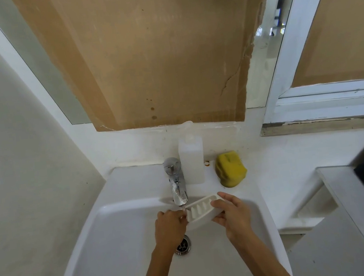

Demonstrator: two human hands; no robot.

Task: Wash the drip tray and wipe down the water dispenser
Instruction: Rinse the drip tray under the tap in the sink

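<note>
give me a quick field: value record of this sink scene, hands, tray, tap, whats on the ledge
left hand: grips left end of drip tray
right hand: grips right end of drip tray
drip tray: white, ridged, held over sink under tap spout
tap: chrome; water flow hard to tell
sink: white basin, drain partly hidden by left hand
bottle: white, on ledge beside tap
sponge: yellow, on ledge right of bottle

white counter (280,161) | yellow sponge (230,169) on it | white bottle (191,160), possibly soap | sink (123,189) inset

Drain (183,245) half hidden behind left hand (170,226).
</note>
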